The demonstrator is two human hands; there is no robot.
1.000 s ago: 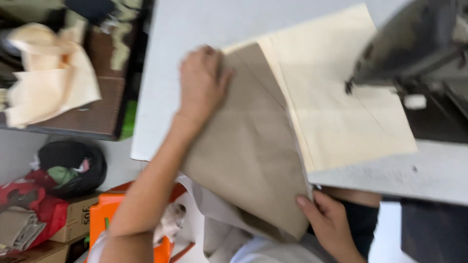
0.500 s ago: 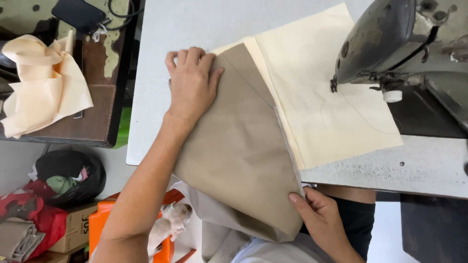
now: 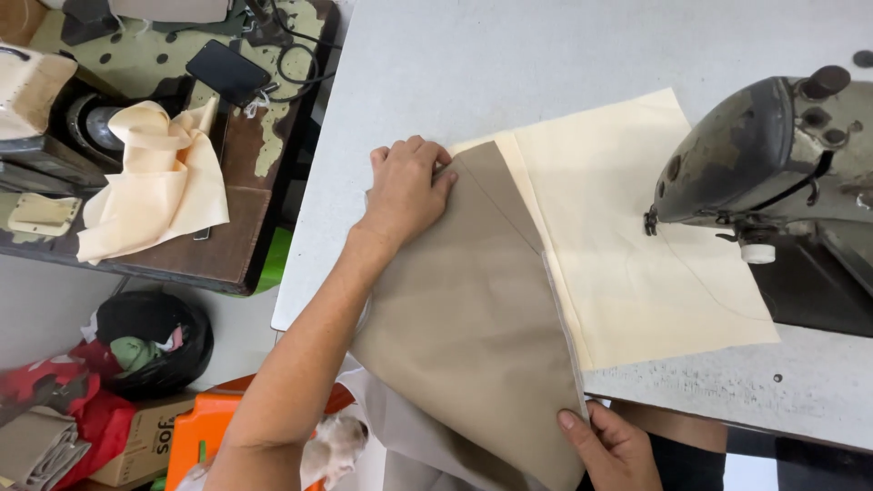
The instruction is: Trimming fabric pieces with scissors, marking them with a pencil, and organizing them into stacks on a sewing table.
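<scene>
Pressing flat on the tan cloth [image 3: 473,318], the left hand [image 3: 406,186] lies palm down with its fingers together at the cloth's upper corner, where the piece meets the grey counter [image 3: 546,64]. The right hand [image 3: 609,445] sits low at the counter's near edge, thumb on top, pinching the lower right corner of the tan cloth; its fingers go under the cloth and cannot be seen.

The tan cloth lies slanted across the near left part of the counter, its lower part hanging off the edge toward the person. Its right edge overlaps a cream cloth [image 3: 627,227], which lies flat beside it and reaches under the head of the sewing machine [image 3: 773,155] at the right.

To the left of the counter, well apart, a worn brown table [image 3: 245,227] carries a bunched cream rag [image 3: 155,191] and a dark phone [image 3: 227,73]. On the floor below are a black helmet [image 3: 150,341], a red bag [image 3: 55,400], a cardboard box [image 3: 145,445] and an orange crate [image 3: 205,436].
</scene>
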